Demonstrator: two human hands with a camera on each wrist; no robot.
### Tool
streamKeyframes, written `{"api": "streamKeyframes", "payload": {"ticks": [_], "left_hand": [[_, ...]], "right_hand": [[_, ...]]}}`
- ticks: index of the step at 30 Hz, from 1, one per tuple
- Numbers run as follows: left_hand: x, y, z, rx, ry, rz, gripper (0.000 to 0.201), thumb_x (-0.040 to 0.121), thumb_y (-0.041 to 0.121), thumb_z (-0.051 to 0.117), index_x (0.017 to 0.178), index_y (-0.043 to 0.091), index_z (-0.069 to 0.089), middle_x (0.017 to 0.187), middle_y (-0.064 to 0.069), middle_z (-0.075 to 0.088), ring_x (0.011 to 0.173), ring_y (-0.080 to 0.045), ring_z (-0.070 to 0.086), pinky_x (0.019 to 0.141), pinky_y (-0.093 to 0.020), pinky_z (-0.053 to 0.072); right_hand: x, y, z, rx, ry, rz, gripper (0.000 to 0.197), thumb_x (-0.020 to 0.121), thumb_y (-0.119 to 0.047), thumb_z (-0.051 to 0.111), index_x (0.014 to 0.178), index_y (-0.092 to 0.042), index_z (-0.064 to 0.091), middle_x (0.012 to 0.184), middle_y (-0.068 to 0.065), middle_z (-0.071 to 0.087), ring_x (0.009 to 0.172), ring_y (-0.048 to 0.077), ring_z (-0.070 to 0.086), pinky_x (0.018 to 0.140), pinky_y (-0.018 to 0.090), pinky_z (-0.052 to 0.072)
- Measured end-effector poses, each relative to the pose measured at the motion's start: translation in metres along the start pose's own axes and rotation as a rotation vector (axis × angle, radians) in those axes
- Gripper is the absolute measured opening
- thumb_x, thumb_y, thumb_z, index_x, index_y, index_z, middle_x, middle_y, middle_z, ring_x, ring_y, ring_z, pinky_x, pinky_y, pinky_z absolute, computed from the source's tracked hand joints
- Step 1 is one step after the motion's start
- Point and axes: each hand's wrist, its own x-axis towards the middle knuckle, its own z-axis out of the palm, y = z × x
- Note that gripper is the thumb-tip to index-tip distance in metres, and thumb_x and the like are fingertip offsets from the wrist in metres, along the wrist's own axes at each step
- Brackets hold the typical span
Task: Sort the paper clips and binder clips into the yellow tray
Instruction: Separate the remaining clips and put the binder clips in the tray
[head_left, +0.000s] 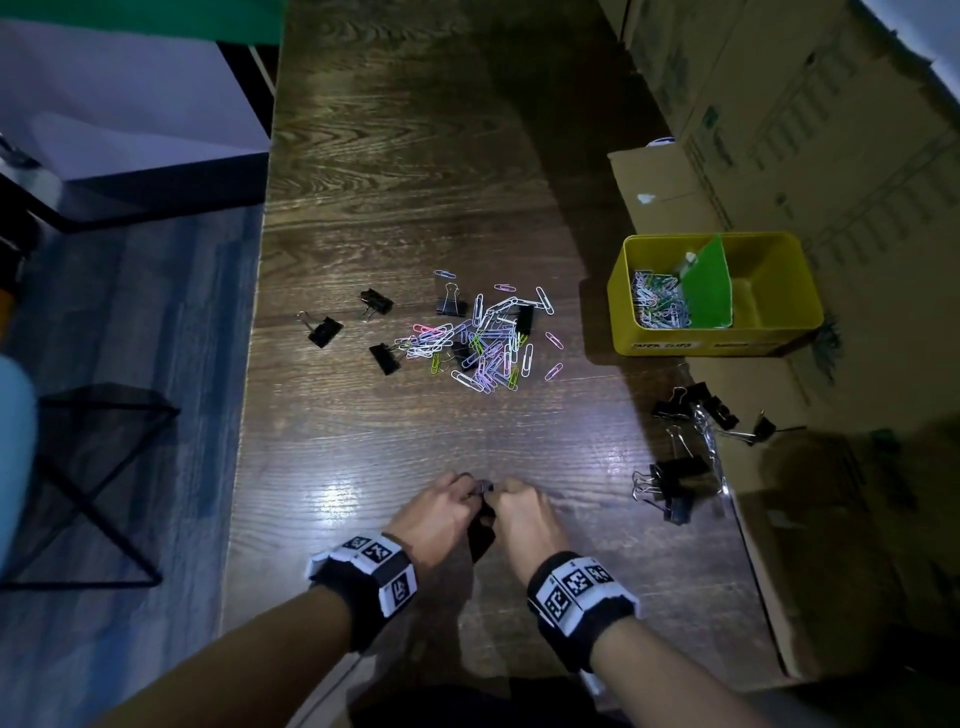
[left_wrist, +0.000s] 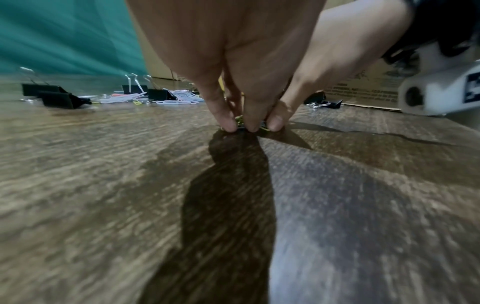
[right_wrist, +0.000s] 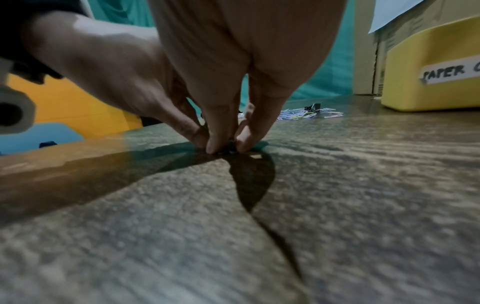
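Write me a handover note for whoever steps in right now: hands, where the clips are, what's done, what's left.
Left hand and right hand: fingertips together at the near table edge, pinching a small clump of clips; which kind is unclear.
Yellow tray, far right: left compartment holds paper clips; the right compartment, past the green divider, looks empty.
Left to do: mixed pile at table centre, loose binder clips to its left, and more binder clips at the right edge.
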Motion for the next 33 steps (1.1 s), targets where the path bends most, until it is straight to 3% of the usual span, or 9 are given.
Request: {"api": "streamKeyframes", "payload": {"ticks": [4, 9, 12, 14, 15, 20, 24, 29, 33], "left_hand": [[-0.002, 0.001, -0.01, 0.013, -0.026, 0.005, 0.013, 0.067, 0.033, 0.061, 0.066, 0.02, 0.065, 0.072, 0.008, 0.062, 0.066, -0.01, 0.059, 0.061, -0.016, 0.044], [-0.002, 0.004, -0.017, 0.015, -0.009, -0.086, 0.024, 0.069, 0.023, 0.038, 0.066, 0.021, 0.062, 0.064, 0.008, 0.06, 0.058, -0.008, 0.06, 0.052, -0.016, 0.042], [-0.003, 0.006, -0.022, -0.152, 0.04, -0.212, 0.025, 0.081, 0.019, 0.043, 0.094, 0.017, 0.064, 0.076, 0.0, 0.066, 0.071, -0.018, 0.064, 0.062, -0.023, 0.048], [-0.002, 0.009, -0.031, -0.303, -0.032, -0.325, 0.029, 0.089, 0.022, 0.048, 0.117, 0.017, 0.053, 0.093, -0.009, 0.064, 0.088, -0.028, 0.06, 0.075, -0.033, 0.048], [-0.001, 0.01, -0.033, -0.324, -0.05, -0.336, 0.031, 0.089, 0.024, 0.048, 0.119, 0.018, 0.051, 0.096, -0.01, 0.062, 0.091, -0.03, 0.059, 0.076, -0.035, 0.046], [-0.002, 0.007, -0.029, -0.245, -0.074, -0.324, 0.026, 0.091, 0.021, 0.05, 0.114, 0.013, 0.06, 0.099, -0.01, 0.058, 0.091, -0.03, 0.06, 0.075, -0.037, 0.051], [-0.003, 0.007, -0.027, -0.229, -0.077, -0.294, 0.022, 0.091, 0.019, 0.052, 0.108, 0.01, 0.062, 0.093, -0.012, 0.057, 0.086, -0.033, 0.059, 0.07, -0.037, 0.051], [0.005, 0.01, -0.033, -0.135, -0.202, -0.249, 0.03, 0.096, 0.019, 0.042, 0.122, 0.006, 0.05, 0.119, -0.013, 0.044, 0.106, -0.029, 0.049, 0.086, -0.036, 0.042], [0.011, 0.007, -0.03, -0.052, -0.289, -0.209, 0.029, 0.095, 0.013, 0.037, 0.122, 0.005, 0.046, 0.12, -0.012, 0.043, 0.11, -0.028, 0.047, 0.088, -0.034, 0.041]], "right_hand": [[0.001, -0.009, 0.001, -0.01, 0.012, 0.025, 0.026, 0.084, 0.003, 0.047, 0.105, -0.004, 0.062, 0.107, 0.015, 0.057, 0.096, 0.033, 0.061, 0.079, 0.038, 0.052], [0.007, -0.007, -0.002, 0.015, 0.044, -0.003, 0.021, 0.086, 0.0, 0.047, 0.098, -0.002, 0.064, 0.1, 0.015, 0.059, 0.092, 0.031, 0.062, 0.077, 0.038, 0.053], [0.004, -0.002, -0.001, 0.016, 0.056, -0.007, 0.021, 0.088, -0.002, 0.047, 0.096, 0.0, 0.066, 0.098, 0.016, 0.061, 0.09, 0.031, 0.063, 0.075, 0.036, 0.051], [0.003, -0.001, -0.001, -0.032, 0.068, -0.026, 0.022, 0.087, 0.0, 0.047, 0.096, -0.002, 0.068, 0.097, 0.016, 0.064, 0.088, 0.032, 0.065, 0.074, 0.036, 0.051], [0.003, -0.001, 0.0, -0.062, 0.065, -0.035, 0.024, 0.087, 0.002, 0.046, 0.097, -0.003, 0.068, 0.096, 0.015, 0.065, 0.088, 0.032, 0.065, 0.074, 0.036, 0.052], [0.003, 0.003, -0.001, -0.094, 0.043, -0.049, 0.026, 0.087, 0.005, 0.045, 0.097, -0.004, 0.067, 0.093, 0.015, 0.067, 0.086, 0.031, 0.066, 0.074, 0.037, 0.054], [0.006, 0.01, -0.006, -0.005, -0.001, -0.061, 0.024, 0.089, -0.003, 0.046, 0.1, -0.007, 0.068, 0.095, 0.014, 0.068, 0.089, 0.03, 0.064, 0.077, 0.035, 0.052], [0.006, 0.017, -0.01, 0.101, 0.004, -0.037, 0.02, 0.087, -0.011, 0.05, 0.089, -0.011, 0.07, 0.085, 0.013, 0.068, 0.08, 0.03, 0.062, 0.071, 0.032, 0.046], [0.006, 0.02, -0.01, 0.217, 0.03, 0.008, 0.016, 0.084, -0.011, 0.056, 0.081, -0.013, 0.071, 0.071, 0.01, 0.066, 0.068, 0.026, 0.06, 0.066, 0.031, 0.05]]}}
